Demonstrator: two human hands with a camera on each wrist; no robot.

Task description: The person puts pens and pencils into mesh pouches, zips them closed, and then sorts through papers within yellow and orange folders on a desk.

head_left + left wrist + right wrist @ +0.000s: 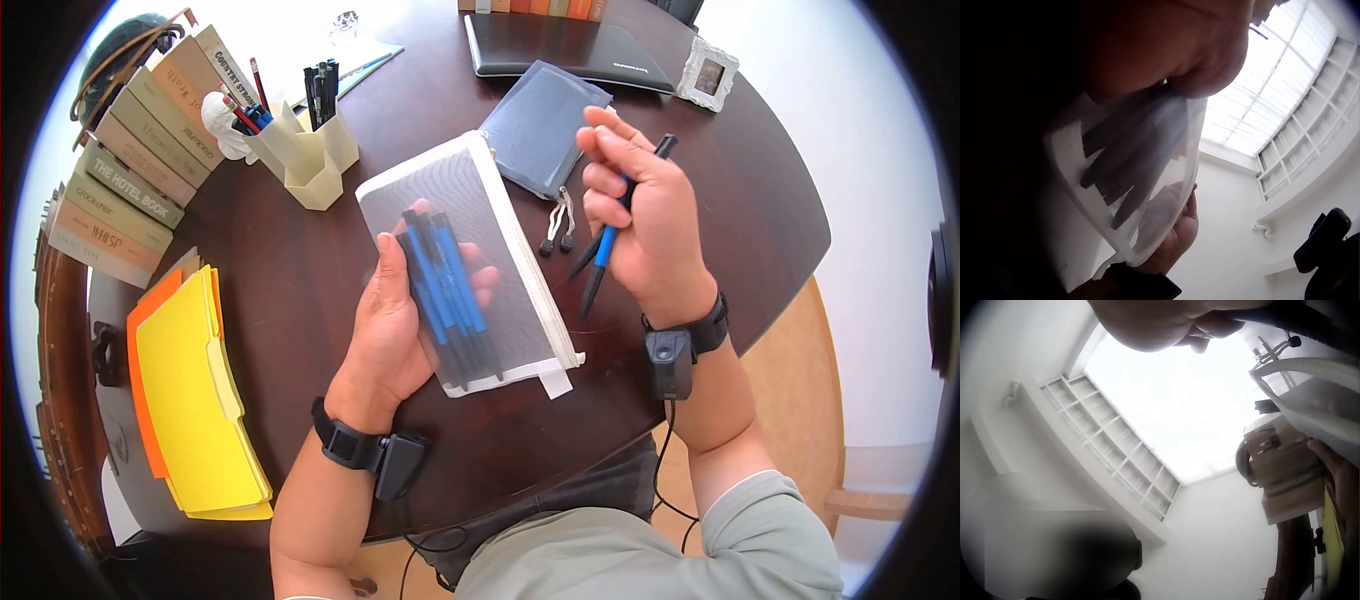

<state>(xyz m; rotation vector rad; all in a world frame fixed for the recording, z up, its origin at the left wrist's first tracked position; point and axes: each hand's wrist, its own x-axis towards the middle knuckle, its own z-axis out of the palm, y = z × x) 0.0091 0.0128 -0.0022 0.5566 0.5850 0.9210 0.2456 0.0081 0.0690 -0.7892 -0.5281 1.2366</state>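
A white-edged mesh zip pouch (440, 180) is tilted up over the table in my left hand (380, 330). The thumb lies along its left edge, and the other fingers show through the mesh from behind. Several blue-and-black pens (450, 290) lie bunched inside it; in the left wrist view they are dark shapes (1129, 144) behind the mesh. To the right of the pouch, my right hand (650, 215) grips what look like two more blue-and-black pens (606, 248), their ends pointing down. The right wrist view catches the pouch's pale rim (1310, 367).
A dark drawstring pouch (540, 125) lies behind, near a closed laptop (560, 50) and a white photo frame (708, 75). At left stand a cream pen holder (315, 165), a row of books (150, 150) and yellow folders (190, 390) on the dark table (740, 180).
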